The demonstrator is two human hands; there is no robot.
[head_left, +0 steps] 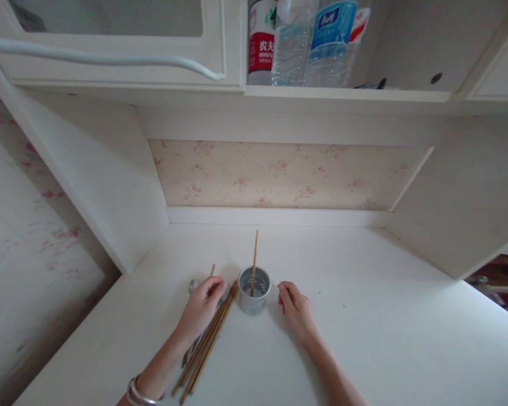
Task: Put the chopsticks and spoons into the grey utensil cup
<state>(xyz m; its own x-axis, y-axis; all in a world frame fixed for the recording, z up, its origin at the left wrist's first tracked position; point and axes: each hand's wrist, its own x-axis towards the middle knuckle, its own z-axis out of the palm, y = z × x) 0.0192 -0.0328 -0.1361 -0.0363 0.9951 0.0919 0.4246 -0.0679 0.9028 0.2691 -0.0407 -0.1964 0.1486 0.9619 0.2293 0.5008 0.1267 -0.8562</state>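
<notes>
A silver-grey metal holder with small holes low in its wall point(252, 307) stands upright on the white desk. One wooden chopstick point(255, 254) leans inside it. Left of the holder lies a bunch of wooden chopsticks point(207, 349), with metal spoons point(192, 285) partly under my hand. My left hand point(204, 301) is over the spoons and chopsticks, its fingers closed together; whatever they hold is hidden. A chopstick tip point(213, 269) shows just beyond that hand. My right hand point(296, 309) rests right of the holder, apart from it, fingers curled in with nothing visible in them.
The white desk point(364, 349) has a side panel at each end and a floral back panel point(275, 175). Above hangs a shelf with plastic bottles point(294, 45). A white cable point(110, 56) crosses the upper left cabinet door. Tiny specks lie right of my right hand.
</notes>
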